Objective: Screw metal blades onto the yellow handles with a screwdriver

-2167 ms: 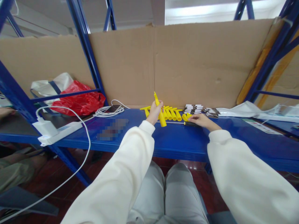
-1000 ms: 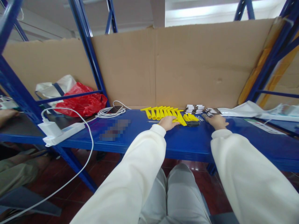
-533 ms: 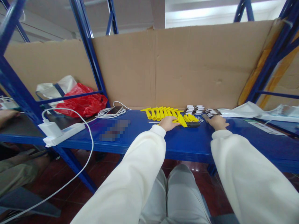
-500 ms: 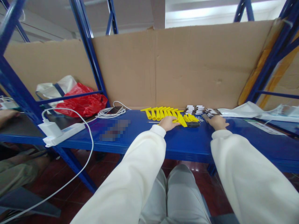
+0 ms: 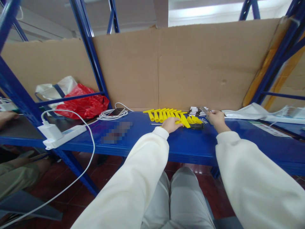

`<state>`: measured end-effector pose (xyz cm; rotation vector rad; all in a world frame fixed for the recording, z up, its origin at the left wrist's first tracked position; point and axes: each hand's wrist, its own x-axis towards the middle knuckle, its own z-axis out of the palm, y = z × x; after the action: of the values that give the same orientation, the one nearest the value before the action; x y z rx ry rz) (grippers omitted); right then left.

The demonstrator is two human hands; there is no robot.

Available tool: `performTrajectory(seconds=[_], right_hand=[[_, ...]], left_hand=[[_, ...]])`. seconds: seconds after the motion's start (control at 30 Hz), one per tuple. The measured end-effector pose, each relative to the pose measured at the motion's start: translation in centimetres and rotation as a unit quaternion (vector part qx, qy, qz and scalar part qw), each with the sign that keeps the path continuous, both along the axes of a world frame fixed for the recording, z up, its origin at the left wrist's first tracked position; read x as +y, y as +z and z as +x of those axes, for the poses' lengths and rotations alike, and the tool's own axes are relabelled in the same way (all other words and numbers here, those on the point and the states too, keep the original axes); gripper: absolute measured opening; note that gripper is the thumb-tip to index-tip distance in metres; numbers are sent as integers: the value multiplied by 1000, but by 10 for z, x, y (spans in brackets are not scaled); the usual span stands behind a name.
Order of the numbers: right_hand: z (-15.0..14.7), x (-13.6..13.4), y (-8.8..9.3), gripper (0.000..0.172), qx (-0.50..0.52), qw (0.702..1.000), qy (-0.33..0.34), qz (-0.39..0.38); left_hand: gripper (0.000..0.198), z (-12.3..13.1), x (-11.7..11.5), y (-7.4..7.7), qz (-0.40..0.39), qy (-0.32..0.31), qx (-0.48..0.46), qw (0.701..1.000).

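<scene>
My left hand (image 5: 172, 125) is closed on a yellow T-shaped plastic handle (image 5: 185, 121), its wide end pointing right and toward me. Just behind it, several like yellow handles (image 5: 161, 116) lie in a row. My right hand (image 5: 216, 119) pinches a thin, flat greyish strip (image 5: 205, 111), whose exact kind I cannot make out. It is raised in front of a stack of black-and-white pieces (image 5: 194, 111). Between the hands lie smaller yellow pieces (image 5: 195, 120), tiny silvery parts (image 5: 204, 121) and a black grip (image 5: 197, 126). A thin metal rod (image 5: 155, 124) shows left of my left hand.
A coiled white cable (image 5: 111, 115) and a white power strip (image 5: 69, 136) are at left, near a red plastic bag (image 5: 83, 103). White wrapping (image 5: 250, 112) lies at right. Cardboard (image 5: 202, 66) backs the blue table (image 5: 143, 140). Another person's hand (image 5: 7, 117) shows far left.
My right hand has lifted and turned toward the left, bringing the greyish strip up from near the tabletop. My left hand stays almost where it was, with the yellow handle.
</scene>
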<state>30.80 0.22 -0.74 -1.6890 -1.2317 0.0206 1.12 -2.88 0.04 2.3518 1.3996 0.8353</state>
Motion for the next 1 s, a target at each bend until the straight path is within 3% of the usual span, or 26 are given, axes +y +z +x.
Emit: performTrajectory(seconds=[0.13, 0.23, 0.3, 0.6, 1.0], right_hand=[[-30, -8, 6, 33, 85, 989, 117, 10], [-50, -15, 7, 49, 109, 963, 243, -30], [-58, -20, 6, 56, 113, 950, 284, -58], [-74, -36, 11, 49, 96, 946, 296, -92], [-79, -38, 11, 39, 88, 938, 315, -111]], left_hand=[[22, -1, 1, 0, 6, 24, -54, 998], [22, -2, 4, -3, 10, 52, -96, 994], [22, -1, 5, -4, 20, 66, -108, 992], [39, -2, -5, 5, 28, 83, 25, 996], [39, 0, -10, 9, 38, 62, 37, 997]])
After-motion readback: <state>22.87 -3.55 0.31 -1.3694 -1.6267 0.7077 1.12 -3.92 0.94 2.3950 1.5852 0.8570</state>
